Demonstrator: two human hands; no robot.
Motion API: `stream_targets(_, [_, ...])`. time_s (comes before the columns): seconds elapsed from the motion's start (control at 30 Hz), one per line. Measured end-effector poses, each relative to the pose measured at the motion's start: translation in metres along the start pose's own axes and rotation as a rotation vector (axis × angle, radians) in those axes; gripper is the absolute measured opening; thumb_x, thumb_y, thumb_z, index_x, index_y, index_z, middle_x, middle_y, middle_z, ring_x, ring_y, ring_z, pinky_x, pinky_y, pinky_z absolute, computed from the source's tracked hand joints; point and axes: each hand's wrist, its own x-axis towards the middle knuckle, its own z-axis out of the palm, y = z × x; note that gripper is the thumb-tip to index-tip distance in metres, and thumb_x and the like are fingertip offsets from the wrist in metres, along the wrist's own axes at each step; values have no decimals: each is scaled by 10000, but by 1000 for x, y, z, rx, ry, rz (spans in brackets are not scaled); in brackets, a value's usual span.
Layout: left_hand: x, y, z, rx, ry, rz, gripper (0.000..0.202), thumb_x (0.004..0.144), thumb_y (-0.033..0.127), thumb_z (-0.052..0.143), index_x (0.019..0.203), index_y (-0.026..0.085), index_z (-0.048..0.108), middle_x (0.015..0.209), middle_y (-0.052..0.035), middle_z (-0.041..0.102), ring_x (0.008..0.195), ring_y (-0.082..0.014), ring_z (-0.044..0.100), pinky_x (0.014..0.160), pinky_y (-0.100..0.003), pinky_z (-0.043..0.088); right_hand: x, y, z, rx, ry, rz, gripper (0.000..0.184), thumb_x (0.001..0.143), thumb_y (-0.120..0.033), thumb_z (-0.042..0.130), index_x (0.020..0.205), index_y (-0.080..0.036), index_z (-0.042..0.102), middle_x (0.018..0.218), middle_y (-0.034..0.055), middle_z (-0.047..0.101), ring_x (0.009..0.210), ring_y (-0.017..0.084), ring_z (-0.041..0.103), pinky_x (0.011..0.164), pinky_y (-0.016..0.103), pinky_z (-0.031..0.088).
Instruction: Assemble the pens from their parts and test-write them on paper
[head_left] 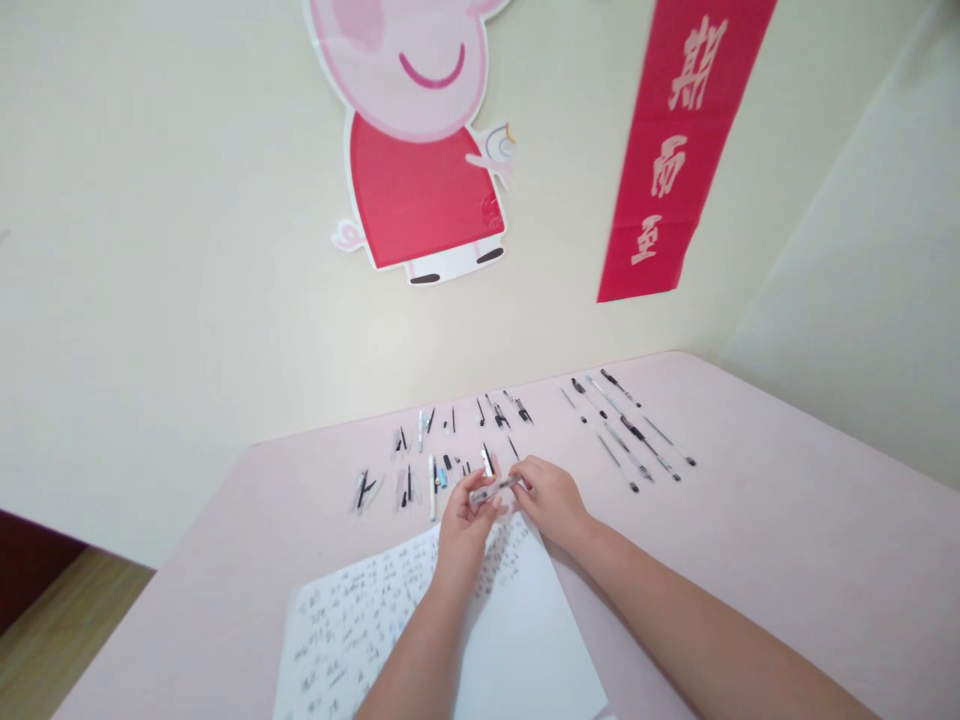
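My left hand [463, 525] and my right hand [553, 498] meet above the top edge of a written sheet of paper [529, 640]. Between them is a pale, see-through pen barrel [493, 489] with dark parts, lying nearly level. The left fingers close around its left end, and the right fingertips pinch its right end. What the right fingertips cover is hidden. Just beyond the hands lie a dark, thin pen part [488, 460] and a slim black refill [514, 448]. A white pen barrel [433, 488] rests left of my left hand.
Groups of loose pen parts [405, 487] lie in two rows across the pink table [787, 560]. Several long pens [651, 448] lie slanted at the right. Behind the table, the wall carries a cartoon pig cutout [427, 195] and a red banner [645, 205].
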Motion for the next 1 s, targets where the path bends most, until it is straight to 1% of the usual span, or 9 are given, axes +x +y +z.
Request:
stream_targets(0.1, [2,-3,-1,8,-29,14,414,620,215,729,1009,235,588,957,-40,599,887,-186,613,704,-300,519,-2,2,3,112,70,93,90,805,-221,492,797,-188,575,687,12,558,617,147,484,599,253,339])
stream_targets(0.27, [8,-13,-9,155,-86,63,338,695,247,653,1016,212,553,888,-26,590,645,-103,598,644,-276,513,-12,3,8,411,127,149,154,835,-295,463,754,-176,520,656,-10,508,602,127,461,595,244,361])
stream_targets(0.43, [9,-22,-15,406,-164,146,266,782,208,500,1047,191,520,850,-18,569,576,-88,569,570,-252,492,-31,-6,6,745,19,291,247,822,-415,488,757,-177,496,582,-42,443,531,107,429,516,228,356])
stream_targets(0.53, [7,-24,-18,558,-233,203,316,785,141,432,1088,202,499,849,-9,575,578,-87,584,595,-249,483,-43,-14,2,898,-124,354,286,819,-456,476,800,-174,523,597,-25,507,501,105,461,488,228,369])
stream_targets(0.63, [6,-25,-20,631,-266,227,358,779,109,400,1112,211,482,862,-6,586,587,-88,598,628,-256,482,-54,-17,-1,815,-255,299,198,809,-354,491,777,-171,558,671,1,562,558,111,509,532,232,389])
stream_targets(0.7, [6,-26,-20,649,-273,220,359,784,106,385,1116,212,472,875,-7,583,588,-89,604,631,-258,484,-59,-17,-2,688,-287,262,86,764,-238,516,753,-172,569,669,-10,547,583,108,499,552,223,381])
stream_targets(0.77, [6,-27,-20,655,-281,211,360,790,105,371,1122,215,459,886,-7,577,582,-85,607,627,-257,487,-62,-17,-2,564,-299,230,60,715,-156,519,742,-174,569,654,-22,527,582,101,477,548,212,367])
stream_targets(0.9, [5,-26,-18,674,-301,198,385,785,79,348,1129,219,450,895,-6,571,571,-77,605,628,-250,487,-64,-15,-2,392,-316,189,86,687,-126,510,730,-177,564,605,-37,503,534,93,454,531,209,352])
stream_targets(1.0, [3,-23,-17,705,-312,188,379,786,80,345,1121,215,462,891,-8,578,574,-76,603,637,-249,482,-62,-16,-5,342,-329,160,76,693,-141,509,724,-177,569,575,-41,490,516,96,452,532,216,353])
